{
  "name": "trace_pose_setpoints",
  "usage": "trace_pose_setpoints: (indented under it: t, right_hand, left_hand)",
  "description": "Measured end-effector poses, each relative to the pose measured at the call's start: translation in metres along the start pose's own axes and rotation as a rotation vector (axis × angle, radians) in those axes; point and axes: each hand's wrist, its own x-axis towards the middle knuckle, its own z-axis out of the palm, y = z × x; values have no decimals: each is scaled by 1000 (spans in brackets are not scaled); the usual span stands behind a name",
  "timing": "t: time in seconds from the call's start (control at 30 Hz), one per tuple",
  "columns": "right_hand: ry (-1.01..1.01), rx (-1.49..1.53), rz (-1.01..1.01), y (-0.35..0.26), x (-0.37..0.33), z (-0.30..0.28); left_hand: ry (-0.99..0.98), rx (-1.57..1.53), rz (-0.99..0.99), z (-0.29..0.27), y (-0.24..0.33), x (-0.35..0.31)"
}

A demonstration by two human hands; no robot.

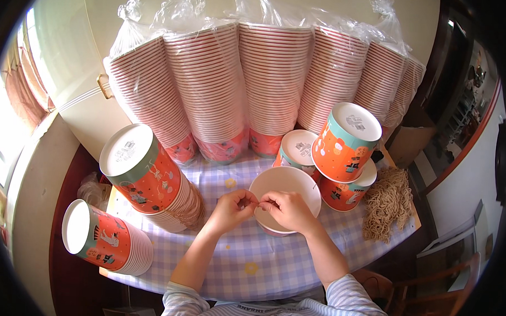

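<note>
A white-lined paper bucket (290, 183) stands upright on the table in front of me, its mouth facing up. Over its near left rim my left hand (234, 208) and my right hand (285, 208) meet, fingertips pinched together. Whatever they pinch is too small and too covered to make out. A small dark mark shows at the bucket's right rim. Beside the bucket on the right, upside-down orange and green paper buckets (345, 144) are piled up. Farther right lies a heap of tan cords (389, 204).
Tall nested stacks of paper buckets (273, 81) in clear plastic bags line the table's back. Two leaning stacks stand at the left, a taller one (154, 179) and a shorter one (108, 236). A checked cloth (232, 274) covers the table. A wooden chair (443, 293) is at the lower right.
</note>
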Motion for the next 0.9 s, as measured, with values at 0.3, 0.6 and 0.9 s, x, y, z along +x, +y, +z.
trace_pose_setpoints:
  t: [0.3,0.6,0.9]
  right_hand:
    - [-9,-17,-7,-1,0,0]
    - [26,65,-10,0,-1,-1]
    - [72,60,-41,-2,0,-2]
  left_hand:
    - [46,-43,22,1,0,1]
    - [-89,106,-15,-10,4,0]
    - [-172,-108,-49,-6,7,-2]
